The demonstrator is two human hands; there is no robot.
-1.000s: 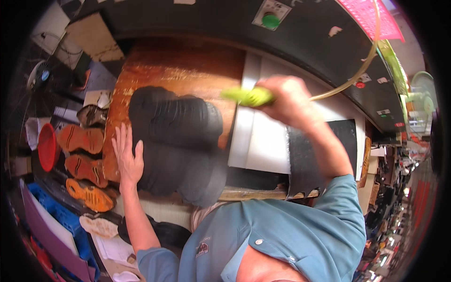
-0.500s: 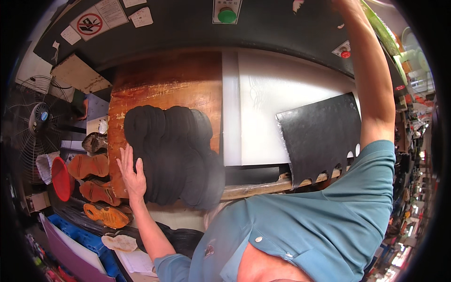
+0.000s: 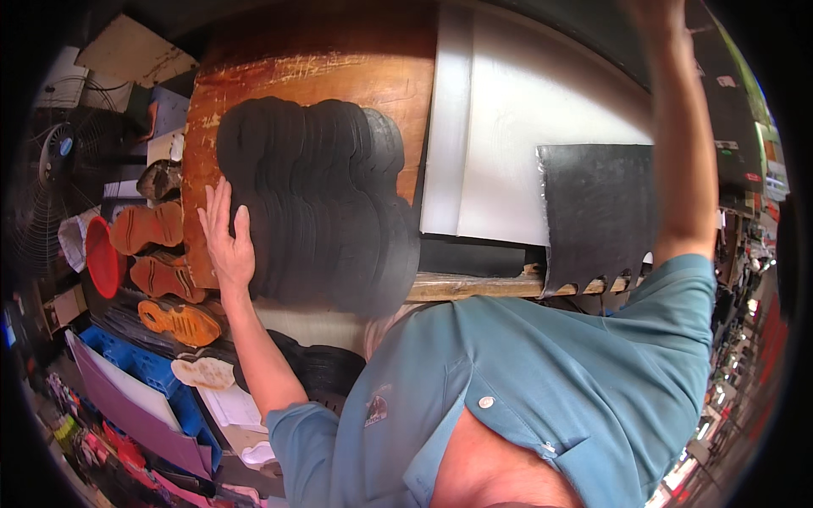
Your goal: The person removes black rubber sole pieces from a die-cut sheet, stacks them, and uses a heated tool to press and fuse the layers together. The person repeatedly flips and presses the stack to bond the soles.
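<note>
Wooden bench (image 3: pixel 305 80): black sole stack (image 3: pixel 326 203), black rubber sheet (image 3: pixel 597 212), white panel (image 3: pixel 525 127).

Right hand (image 3: pixel 656 10) beyond top edge

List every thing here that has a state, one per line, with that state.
left hand: open, flat against the left edge of the black sole cut-outs
black sole cut-outs: fanned in an overlapping stack on the wooden board
wooden board: partly covered by the cut-outs
right hand: raised to the top edge, grip hidden
black rubber sheet: flat, near edge cut into scallops
fan: too blurred to tell if running
</note>
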